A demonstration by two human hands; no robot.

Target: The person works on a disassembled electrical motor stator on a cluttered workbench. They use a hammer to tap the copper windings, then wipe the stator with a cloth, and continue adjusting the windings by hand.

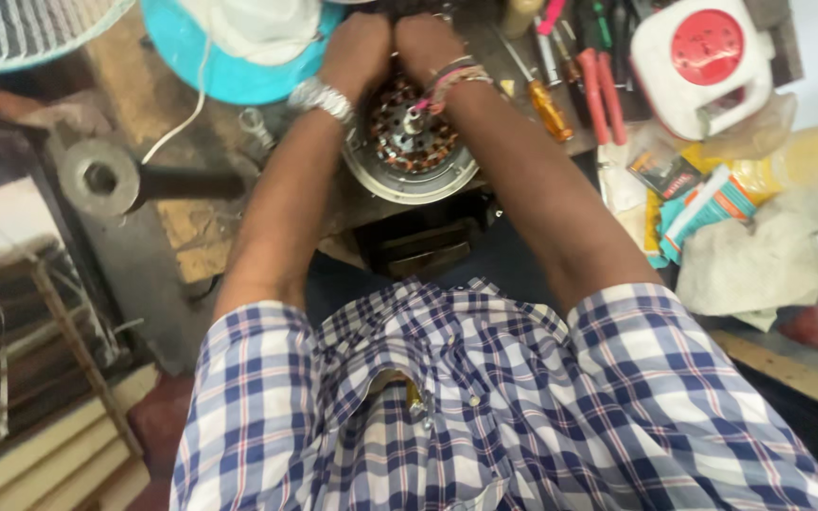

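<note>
Head view looks straight down over a blue and white checked shirt (484,397) to both arms stretched forward across a cluttered worktop (144,104). Left hand (357,52), with a metal watch (322,96) at its wrist, and right hand (425,45), with thread bands at its wrist, sit side by side, each closed into a fist at the far edge of a round motor stator (409,151); what the curled fingers grip is hidden. That stator, a silver ring around copper windings, lies at the near edge of the worktop, just below the two hands. Left of it lies a heavy steel disc on a dark shaft (106,178). To the right lie an orange-handled screwdriver (549,109), red-handled pliers (598,95) and a white and red socket box (702,61).
</note>
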